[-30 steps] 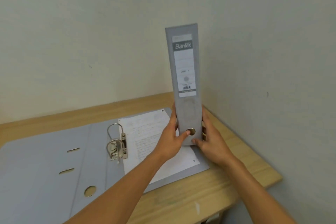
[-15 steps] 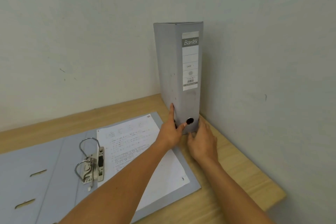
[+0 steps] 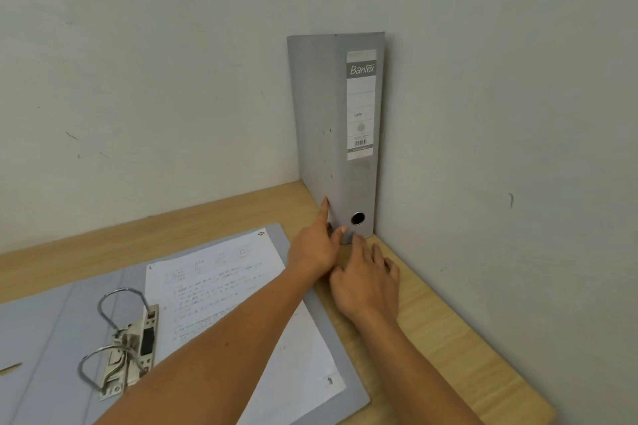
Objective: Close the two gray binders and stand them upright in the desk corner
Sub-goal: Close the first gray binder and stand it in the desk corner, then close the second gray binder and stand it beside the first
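One gray binder [image 3: 336,121] is closed and stands upright in the desk corner, its labelled spine facing me and its right side against the wall. My left hand [image 3: 316,248] holds its lower edge, index finger up along the left cover and thumb on the spine near the round hole. My right hand [image 3: 369,279] hovers palm down over the desk just in front of the binder, fingers apart, one fingertip at the binder's base. The second gray binder [image 3: 51,338] lies open and flat on the desk at the left, under my left forearm.
A written sheet [image 3: 221,286] lies on the open binder's right half beside its open metal rings [image 3: 131,345]. The wooden desk [image 3: 448,338] meets walls at the back and right; its front edge runs past the lower right.
The closed binder went from being held up in both hands to standing on the desk, pushed back into the corner. My right hand has come off its side and lowered toward the desk.
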